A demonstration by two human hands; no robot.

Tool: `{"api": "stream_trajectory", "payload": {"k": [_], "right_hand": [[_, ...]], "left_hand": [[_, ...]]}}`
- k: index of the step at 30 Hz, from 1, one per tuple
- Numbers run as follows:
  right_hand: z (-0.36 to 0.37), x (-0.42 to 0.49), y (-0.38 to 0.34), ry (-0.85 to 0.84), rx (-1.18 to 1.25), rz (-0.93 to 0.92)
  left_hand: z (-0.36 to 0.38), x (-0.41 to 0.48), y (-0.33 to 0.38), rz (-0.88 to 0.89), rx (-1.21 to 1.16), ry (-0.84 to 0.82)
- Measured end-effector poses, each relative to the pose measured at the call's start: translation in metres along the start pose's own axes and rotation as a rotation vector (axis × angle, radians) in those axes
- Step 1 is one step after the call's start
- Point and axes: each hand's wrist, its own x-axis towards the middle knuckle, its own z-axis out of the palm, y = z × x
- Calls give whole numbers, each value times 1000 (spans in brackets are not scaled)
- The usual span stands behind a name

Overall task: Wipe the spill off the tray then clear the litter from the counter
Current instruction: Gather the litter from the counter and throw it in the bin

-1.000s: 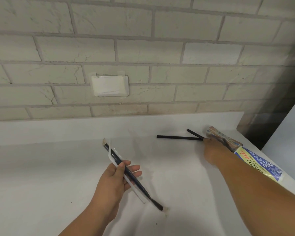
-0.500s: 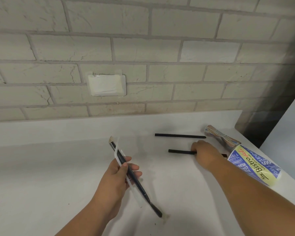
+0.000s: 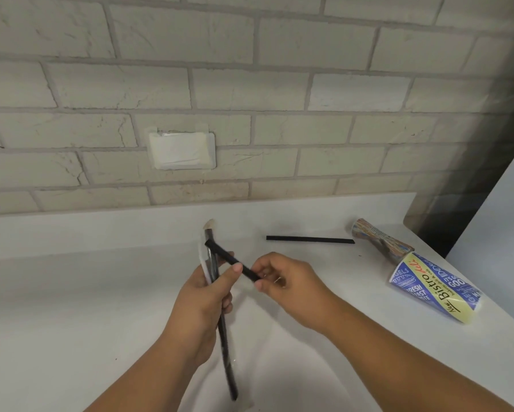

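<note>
My left hand [image 3: 203, 295] grips a long black straw in a clear wrapper [image 3: 224, 346], held nearly upright above the white counter [image 3: 71, 322]. My right hand [image 3: 285, 281] pinches one end of a short black straw [image 3: 230, 260], whose other end crosses the wrapped straw at my left thumb. A second short black straw [image 3: 309, 240] lies flat on the counter behind my hands. A crushed blue and yellow paper cup [image 3: 428, 283] lies on its side at the right. No tray is in view.
A brick wall [image 3: 250, 99] runs behind the counter, with a taped-over white outlet plate [image 3: 182, 150]. The counter's right edge passes just beyond the cup, beside a dark gap and a pale panel [image 3: 502, 218].
My right hand picked the nearer short straw off the counter and carried it left to my left hand. The left hand turned its wrapped straw more upright.
</note>
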Motion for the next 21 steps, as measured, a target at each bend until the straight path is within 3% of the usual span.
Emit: {"api": "stream_trajectory", "payload": {"k": [4, 7, 13, 21], "right_hand": [[1, 1, -3, -145, -121, -43], [-12, 17, 26, -131, -422, -96], [-53, 48, 78, -117, -913, 287], [-71, 72, 86, -212, -1061, 429]], "left_hand": [[-1, -1, -2, 26, 32, 46], [-5, -3, 0, 63, 37, 94], [-21, -1, 3, 108, 85, 151], [-31, 3, 1, 130, 93, 188]]}}
